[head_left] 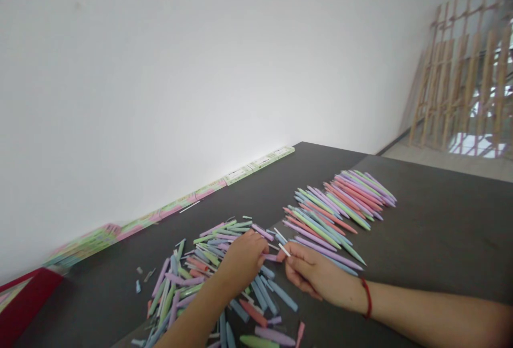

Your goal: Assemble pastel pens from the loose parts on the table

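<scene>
My left hand (pixel 246 254) reaches over a heap of loose pastel pen parts (pixel 188 278), its fingers curled closed. A short purple pen part (pixel 271 257) sticks out from its fingertips towards my right hand; the grip itself is partly hidden. My right hand (pixel 310 270), with a red cord on the wrist, pinches a thin white stick (pixel 284 250) between thumb and fingers. Just beyond it, assembled-looking pens (pixel 320 219) in purple, green, blue and coral lie side by side in a long row on the dark table (pixel 433 230).
Flat printed boxes (pixel 260 163) line the table edge along the white wall (pixel 200 70). A dark red box (pixel 30 305) stands at the lower left. Small scraps (pixel 138 286) lie left of the heap. Wooden racks (pixel 460 80) lean at the far right.
</scene>
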### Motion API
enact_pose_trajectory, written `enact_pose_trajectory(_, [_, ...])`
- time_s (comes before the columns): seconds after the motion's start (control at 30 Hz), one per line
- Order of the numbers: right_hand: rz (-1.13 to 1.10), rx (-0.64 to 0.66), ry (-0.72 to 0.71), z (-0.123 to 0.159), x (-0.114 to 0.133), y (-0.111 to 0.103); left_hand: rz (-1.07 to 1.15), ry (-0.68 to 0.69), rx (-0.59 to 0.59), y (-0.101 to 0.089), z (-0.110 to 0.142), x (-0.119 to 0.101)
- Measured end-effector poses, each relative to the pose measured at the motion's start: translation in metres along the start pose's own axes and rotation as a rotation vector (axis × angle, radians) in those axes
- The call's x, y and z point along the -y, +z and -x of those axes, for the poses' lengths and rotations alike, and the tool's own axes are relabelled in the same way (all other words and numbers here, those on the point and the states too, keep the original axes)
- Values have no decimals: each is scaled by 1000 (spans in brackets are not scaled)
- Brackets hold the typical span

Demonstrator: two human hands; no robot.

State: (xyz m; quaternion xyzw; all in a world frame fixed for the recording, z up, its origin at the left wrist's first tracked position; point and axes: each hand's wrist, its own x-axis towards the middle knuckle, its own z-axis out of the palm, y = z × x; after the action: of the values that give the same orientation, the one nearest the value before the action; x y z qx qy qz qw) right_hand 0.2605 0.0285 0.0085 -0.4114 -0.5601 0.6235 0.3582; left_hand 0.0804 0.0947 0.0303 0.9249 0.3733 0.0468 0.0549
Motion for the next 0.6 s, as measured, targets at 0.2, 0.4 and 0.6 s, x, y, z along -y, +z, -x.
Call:
enact_pose_trajectory(0.2, [-21,-25,18,-4,-8,0,65,-107,-45,-3,13,5])
enact_pose_trajectory(0.4, [35,-22,0,-7,-4,6,225,-217,-136,-24,47,-3])
enact_pose_trajectory(0.6, [-12,223,-95,-10,2,37,646,-376,-385,-11,94,-22])
